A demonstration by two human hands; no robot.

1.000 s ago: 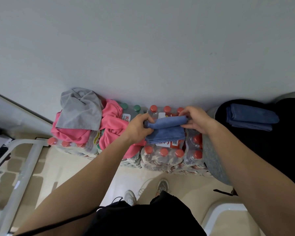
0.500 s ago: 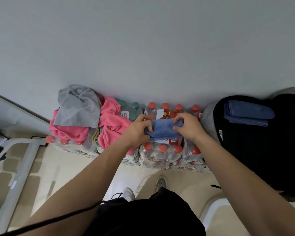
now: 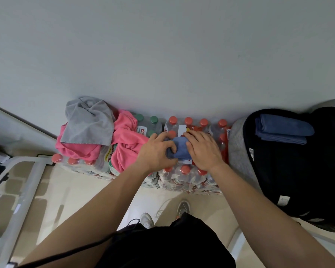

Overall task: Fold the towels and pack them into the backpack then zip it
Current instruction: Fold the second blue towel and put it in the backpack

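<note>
We see both hands pressed on a small blue towel (image 3: 179,149) that lies folded on top of the shrink-wrapped packs of red-capped bottles (image 3: 186,172) against the far wall. The left hand (image 3: 156,151) sits on the towel's left edge, its fingers (image 3: 167,147) curled closed around the cloth, with the thumb side tucked against the fold. The right hand (image 3: 203,150) lies flat over the towel's right part, fingers (image 3: 191,135) spread and reaching toward the far side, palm down on the fabric; whether it pinches the cloth underneath we cannot tell. Only the middle strip of the towel shows between the two hands.

To the left, a grey towel (image 3: 89,120) lies crumpled over a pink towel (image 3: 124,144), both heaped unfolded on the neighbouring bottle packs. To the right, the black backpack (image 3: 290,176) lies open, and a folded blue towel (image 3: 282,128) rests inside it near its far end, well apart from the hands.
</note>
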